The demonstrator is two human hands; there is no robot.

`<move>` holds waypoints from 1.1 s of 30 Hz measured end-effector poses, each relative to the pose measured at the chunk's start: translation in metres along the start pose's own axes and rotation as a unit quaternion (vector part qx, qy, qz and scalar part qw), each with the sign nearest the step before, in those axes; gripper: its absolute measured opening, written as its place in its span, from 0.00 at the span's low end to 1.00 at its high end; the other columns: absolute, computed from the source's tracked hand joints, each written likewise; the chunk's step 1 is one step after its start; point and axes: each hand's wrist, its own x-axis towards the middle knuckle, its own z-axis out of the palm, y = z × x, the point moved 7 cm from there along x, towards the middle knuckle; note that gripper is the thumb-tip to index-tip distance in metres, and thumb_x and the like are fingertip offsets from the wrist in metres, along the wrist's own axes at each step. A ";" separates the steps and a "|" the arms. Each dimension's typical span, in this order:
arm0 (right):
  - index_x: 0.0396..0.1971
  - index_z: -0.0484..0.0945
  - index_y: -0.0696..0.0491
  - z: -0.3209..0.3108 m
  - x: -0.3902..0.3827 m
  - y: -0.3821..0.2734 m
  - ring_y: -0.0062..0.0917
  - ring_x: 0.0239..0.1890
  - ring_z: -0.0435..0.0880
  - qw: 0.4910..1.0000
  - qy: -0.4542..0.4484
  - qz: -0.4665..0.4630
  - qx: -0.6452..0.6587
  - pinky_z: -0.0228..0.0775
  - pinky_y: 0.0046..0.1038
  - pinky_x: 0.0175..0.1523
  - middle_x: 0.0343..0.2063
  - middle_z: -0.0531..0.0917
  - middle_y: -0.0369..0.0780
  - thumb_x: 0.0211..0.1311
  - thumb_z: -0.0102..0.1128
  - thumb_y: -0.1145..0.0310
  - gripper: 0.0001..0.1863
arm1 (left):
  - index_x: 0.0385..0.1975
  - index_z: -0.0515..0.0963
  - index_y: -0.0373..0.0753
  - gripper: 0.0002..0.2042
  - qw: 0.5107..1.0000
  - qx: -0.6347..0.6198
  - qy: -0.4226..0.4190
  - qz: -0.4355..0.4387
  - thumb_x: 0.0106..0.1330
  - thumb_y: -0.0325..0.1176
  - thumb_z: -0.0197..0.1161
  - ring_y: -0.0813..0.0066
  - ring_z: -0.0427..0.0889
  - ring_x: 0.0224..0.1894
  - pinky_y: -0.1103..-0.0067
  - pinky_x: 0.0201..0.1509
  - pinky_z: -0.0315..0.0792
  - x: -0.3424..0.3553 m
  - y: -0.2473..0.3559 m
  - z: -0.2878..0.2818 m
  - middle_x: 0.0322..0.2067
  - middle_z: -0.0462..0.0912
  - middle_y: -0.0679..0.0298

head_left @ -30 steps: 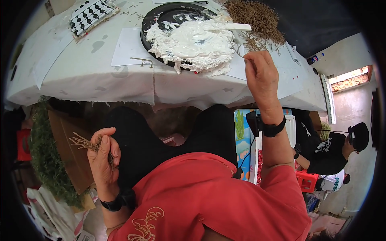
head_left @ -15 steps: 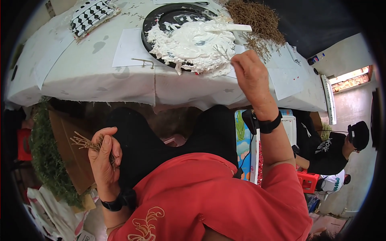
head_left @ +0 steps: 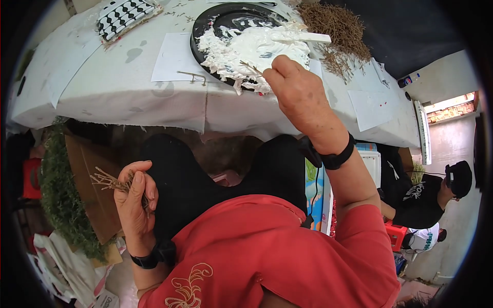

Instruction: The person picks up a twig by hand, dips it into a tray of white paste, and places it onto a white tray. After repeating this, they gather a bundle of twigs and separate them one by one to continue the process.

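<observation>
Between its thumb and fingers, my right hand (head_left: 303, 97) pinches a thin brown twig (head_left: 251, 67). The twig's tips are over the near edge of a thick white paste (head_left: 280, 50), and whether they touch it I cannot tell. The paste is spread across a round black tray (head_left: 197, 43) and reaches past its rim. Lower left, beside my knee, my left hand (head_left: 136, 203) is closed around a small bunch of brown twigs (head_left: 109, 180), their ends fanning out past the fingers. A flat white spatula (head_left: 314, 38) lies on the paste.
A brown heap of twigs (head_left: 339, 28) sits right of the tray. White paper (head_left: 172, 59) and a small forked twig (head_left: 191, 77) lie near the tray on the white-covered table (head_left: 123, 97). Green foliage (head_left: 69, 200) and cardboard (head_left: 87, 190) stand lower left. Another person (head_left: 426, 197) is at right.
My right hand has moved left with its pinched twig, along the near side of the paste. My left hand stays around its bunch. The view has shifted slightly.
</observation>
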 end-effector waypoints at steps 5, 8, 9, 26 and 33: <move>0.30 0.76 0.54 -0.010 0.004 0.006 0.31 0.29 0.78 1.000 0.009 -0.005 0.008 0.71 0.27 0.31 0.27 0.75 0.39 0.48 0.58 0.79 0.07 | 0.44 0.73 0.32 0.10 1.000 -0.006 0.008 -0.003 0.69 0.31 0.51 0.87 0.61 0.13 0.91 0.15 0.54 -0.001 -0.001 -0.007 0.16 0.67 0.68; 0.29 0.77 0.55 -0.021 0.004 0.016 0.29 0.28 0.77 0.996 0.069 0.039 0.045 0.70 0.26 0.30 0.26 0.75 0.38 0.49 0.59 0.80 0.06 | 0.44 0.73 0.32 0.10 1.000 -0.012 0.006 -0.001 0.69 0.31 0.51 0.87 0.61 0.13 0.91 0.15 0.54 0.002 -0.002 -0.008 0.16 0.67 0.68; 0.28 0.78 0.55 -0.027 0.002 0.022 0.27 0.27 0.76 0.988 0.115 0.069 0.076 0.69 0.25 0.30 0.26 0.75 0.38 0.50 0.60 0.80 0.06 | 0.44 0.73 0.32 0.10 1.000 -0.014 0.005 -0.001 0.69 0.31 0.51 0.87 0.61 0.13 0.91 0.15 0.54 0.002 -0.003 -0.007 0.16 0.67 0.68; 0.28 0.81 0.57 -0.015 -0.010 0.039 0.13 0.28 0.71 0.909 0.199 0.233 0.282 0.62 0.16 0.33 0.25 0.77 0.32 0.54 0.63 0.79 0.02 | 0.44 0.73 0.32 0.10 0.999 -0.036 0.008 0.001 0.70 0.30 0.50 0.87 0.60 0.13 0.91 0.15 0.54 0.006 -0.001 -0.013 0.16 0.66 0.68; 0.29 0.81 0.57 0.013 -0.025 0.030 0.14 0.27 0.71 0.872 0.191 0.258 0.370 0.62 0.17 0.33 0.25 0.76 0.33 0.53 0.64 0.79 0.03 | 0.43 0.73 0.32 0.10 0.998 -0.055 0.003 0.005 0.70 0.30 0.50 0.87 0.59 0.13 0.90 0.14 0.53 0.010 -0.002 -0.013 0.15 0.66 0.68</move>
